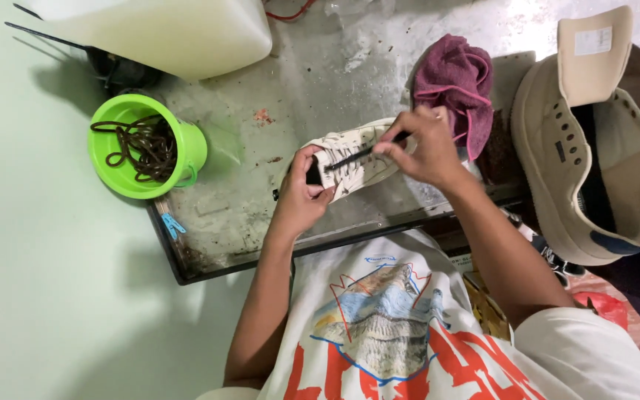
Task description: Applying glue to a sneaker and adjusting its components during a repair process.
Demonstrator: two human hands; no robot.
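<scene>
At the centre of the table [246,200], the left hand [301,194] grips the white sneaker [353,159] at its heel end, fingers closed around it. The right hand [424,148] pinches a dark lace [357,155] across its eyelets. A green bucket [146,148] of laces sits at nine o'clock, a maroon cloth [457,81] at one o'clock.

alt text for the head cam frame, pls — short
Seen from above, a person's left hand steadies a small off-white shoe on a stained grey tray while the right hand pulls a dark lace across it. A green bucket of brown laces sits left; a maroon cloth and a large beige shoe lie right.
</scene>
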